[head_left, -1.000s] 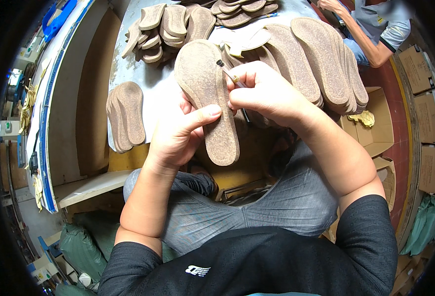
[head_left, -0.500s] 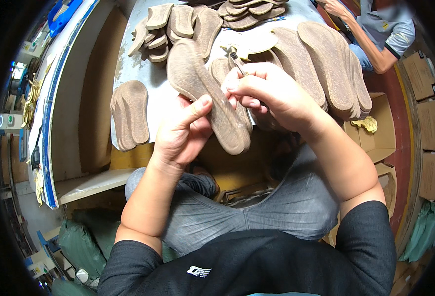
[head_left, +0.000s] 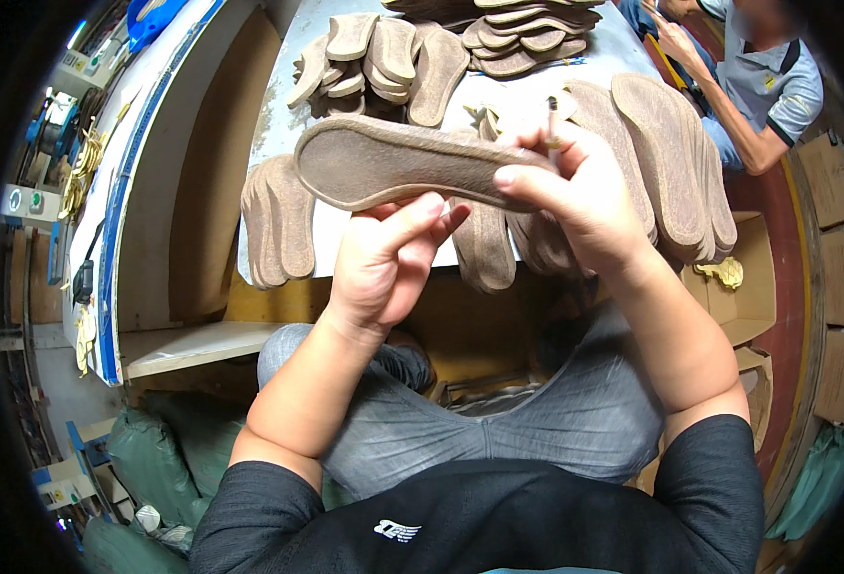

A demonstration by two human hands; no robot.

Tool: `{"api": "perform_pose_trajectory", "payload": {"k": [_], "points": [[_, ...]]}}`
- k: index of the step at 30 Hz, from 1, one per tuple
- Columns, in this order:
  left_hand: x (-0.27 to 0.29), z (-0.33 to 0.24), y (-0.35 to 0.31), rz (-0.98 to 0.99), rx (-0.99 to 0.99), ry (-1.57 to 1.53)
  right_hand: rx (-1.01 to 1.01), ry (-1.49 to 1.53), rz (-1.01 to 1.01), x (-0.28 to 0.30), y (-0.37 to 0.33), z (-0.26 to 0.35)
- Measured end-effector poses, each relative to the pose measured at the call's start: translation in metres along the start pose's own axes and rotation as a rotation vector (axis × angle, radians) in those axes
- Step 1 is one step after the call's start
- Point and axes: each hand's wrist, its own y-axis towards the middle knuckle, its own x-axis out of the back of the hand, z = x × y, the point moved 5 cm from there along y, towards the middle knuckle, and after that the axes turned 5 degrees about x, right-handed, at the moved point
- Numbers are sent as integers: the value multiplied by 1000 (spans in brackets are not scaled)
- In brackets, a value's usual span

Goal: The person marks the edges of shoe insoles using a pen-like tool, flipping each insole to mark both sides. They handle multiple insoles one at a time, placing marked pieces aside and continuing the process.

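A brown shoe insole [head_left: 393,163] with a raised rim lies crosswise in front of me above the table edge. My right hand [head_left: 580,196] grips its right end, thumb on the near face. A slim pen-like tool [head_left: 553,124] with a dark tip sticks up between that hand's fingers. At the insole's lower edge, my left hand [head_left: 388,249] pinches or supports it, thumb up, some fingertips hidden behind it. Just beyond and below are more insoles [head_left: 484,249] at the table's near edge. A fanned stack of insoles [head_left: 278,220] lies to the left.
Stacked insoles [head_left: 666,163] line the table's right side, and further piles [head_left: 374,57] stand at the back. A panelled shelf [head_left: 192,172] borders the left. Another person [head_left: 761,91] sits at the far right, beside an open cardboard box [head_left: 742,277] with yellow material.
The insole has swung from a steep slant to nearly level, its wide end now to the left. My right hand has taken hold of its other end, the tool still in its fingers.
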Motion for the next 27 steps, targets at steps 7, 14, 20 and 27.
{"api": "perform_pose_trajectory", "payload": {"k": [7,14,20,27], "points": [[28,-27,9,-122,-125,-127,184,259,-2,31,6,24],[6,-66,8,-100,-266,295,136,290,-20,29,6,20],[13,-62,7,-158,-225,318,154,280,-23,31,7,16],[18,-59,7,-221,-197,280,163,182,1,33,9,18]]}}
